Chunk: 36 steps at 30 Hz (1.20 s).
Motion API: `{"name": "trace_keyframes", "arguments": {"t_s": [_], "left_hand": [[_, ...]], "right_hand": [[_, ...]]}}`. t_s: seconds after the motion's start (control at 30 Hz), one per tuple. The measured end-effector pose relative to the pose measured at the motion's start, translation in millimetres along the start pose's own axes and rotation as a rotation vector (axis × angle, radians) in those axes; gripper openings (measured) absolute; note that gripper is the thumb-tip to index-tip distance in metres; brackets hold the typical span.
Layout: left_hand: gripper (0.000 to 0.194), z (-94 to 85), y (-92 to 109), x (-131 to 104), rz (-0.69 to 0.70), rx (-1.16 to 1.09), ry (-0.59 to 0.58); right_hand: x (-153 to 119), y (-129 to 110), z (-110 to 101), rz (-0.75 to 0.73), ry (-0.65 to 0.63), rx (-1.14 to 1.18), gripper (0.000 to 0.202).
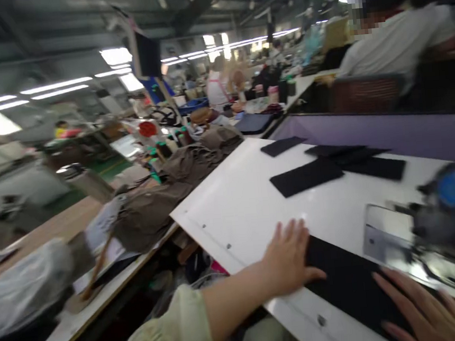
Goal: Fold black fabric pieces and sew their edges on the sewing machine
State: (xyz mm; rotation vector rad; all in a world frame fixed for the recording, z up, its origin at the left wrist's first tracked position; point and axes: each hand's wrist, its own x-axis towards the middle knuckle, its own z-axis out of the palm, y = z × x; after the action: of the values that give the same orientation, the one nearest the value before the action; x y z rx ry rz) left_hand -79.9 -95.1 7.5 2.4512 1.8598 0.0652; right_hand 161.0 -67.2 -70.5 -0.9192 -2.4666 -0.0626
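A long black fabric piece lies flat on the white tabletop, its right end running toward a sewing machine. My left hand rests at the left end of this piece, palm down with fingers stretched out and thumb on the cloth. Nearer the machine, my right hand lies on the same fabric, its fingers spread; the frame's lower edge cuts it off. Farther back on the tabletop are several loose black fabric pieces, some overlapping. The machine's needle area is blurred.
A purple partition borders the table's far side. To the left, brown garments are heaped on a wooden bench, with thread spools behind them and a clear plastic bag nearer. A co-worker in a white shirt sits beyond the partition.
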Motion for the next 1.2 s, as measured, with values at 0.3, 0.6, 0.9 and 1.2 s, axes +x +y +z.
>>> {"name": "trace_keyframes", "arguments": {"t_s": [0.3, 0.6, 0.9, 1.2], "left_hand": [[0.035, -5.4, 25, 25, 0.404, 0.046, -0.006], [0.038, -1.2, 47, 106, 0.553, 0.046, 0.013], [0.038, 2.2, 59, 100, 0.589, -0.049, 0.013], [0.047, 12.5, 64, 98, 0.533, -0.043, 0.071]], "right_hand": [[23, -16, -56, 0.174, -0.226, 0.005, 0.04], [21, 12, -74, -0.033, -0.149, 0.109, 0.026], [21, 25, -79, 0.111, -0.232, 0.057, 0.026], [17, 28, -73, 0.159, -0.232, -0.015, 0.02]]}}
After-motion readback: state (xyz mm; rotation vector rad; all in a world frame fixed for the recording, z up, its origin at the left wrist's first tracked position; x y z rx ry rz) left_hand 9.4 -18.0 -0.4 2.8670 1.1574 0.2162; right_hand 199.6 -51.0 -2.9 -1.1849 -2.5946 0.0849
